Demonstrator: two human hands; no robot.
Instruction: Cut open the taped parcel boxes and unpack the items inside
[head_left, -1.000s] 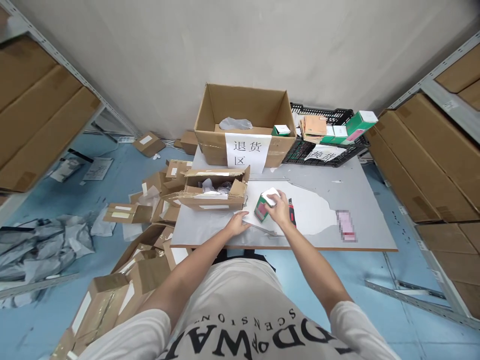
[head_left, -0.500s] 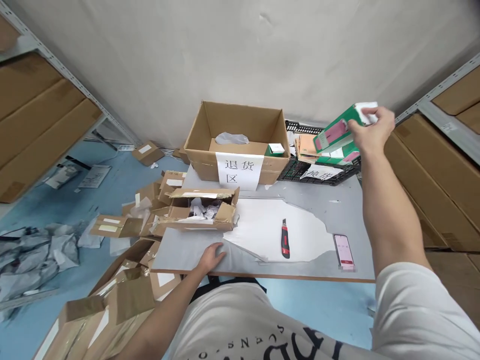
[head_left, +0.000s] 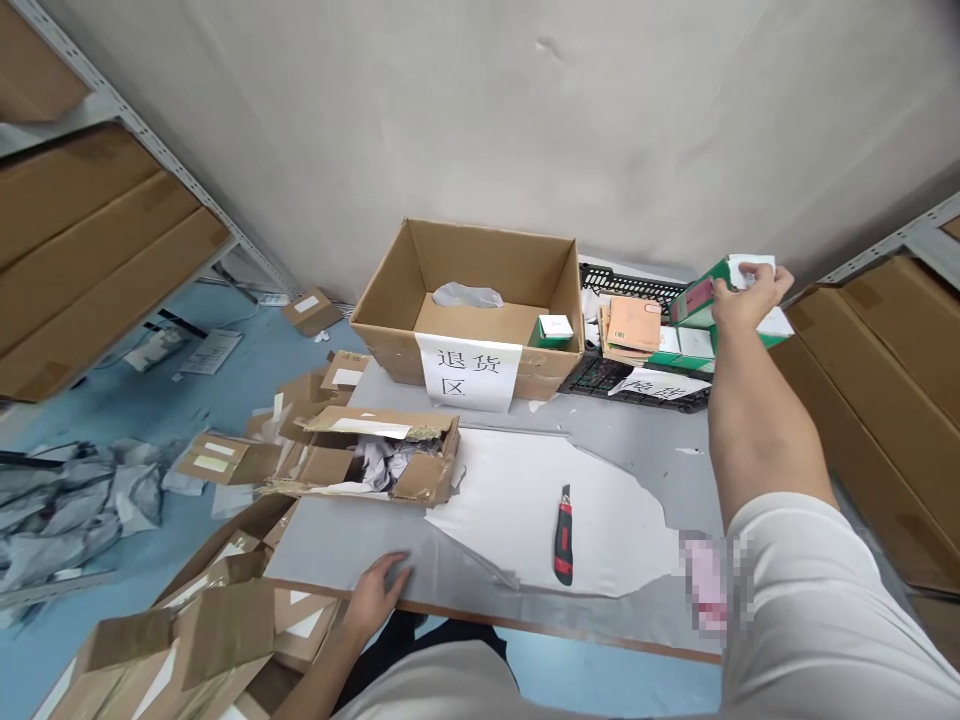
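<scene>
My right hand grips a green box with a pink panel and a white end by that white end. This box is tilted over the right part of a black plastic crate. Orange booklets and more green-and-white boxes lie in the crate, partly hidden by my arm. My left hand rests on the table's front edge at the left, fingers apart, holding nothing. Before me a red-and-black utility knife lies on a white sheet.
A large open carton with a paper sign holds a small green box and a plastic bag. An opened carton of crumpled paper sits at the table's left. Discarded cartons crowd the floor. A blurred phone lies at right.
My right hand has lowered the green box toward the right end of the crate. My left hand stays at the table edge. The whole view has shifted a little.
</scene>
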